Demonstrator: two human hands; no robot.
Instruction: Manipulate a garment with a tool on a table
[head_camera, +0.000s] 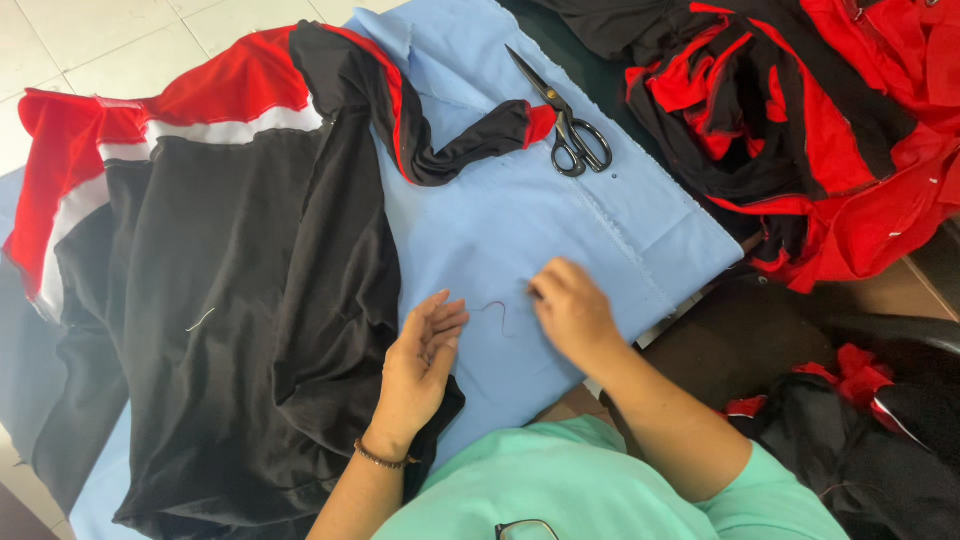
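Note:
A black, red and white garment (220, 250) lies spread over a light blue cloth (560, 220) on the table. My left hand (420, 365) rests on the garment's right edge, fingers apart and palm turned up, holding nothing. My right hand (570, 310) is on the blue cloth, its fingertips pinched on the end of a thin red thread (497, 313) that curls across the cloth between both hands. The garment's black sleeve with a red cuff (490, 135) stretches toward the black scissors (565, 120).
The scissors lie closed on the blue cloth at the far side. A heap of red and black garments (800, 130) fills the upper right. More dark and red fabric (870, 420) sits at the lower right. White floor tiles (110, 45) show at the upper left.

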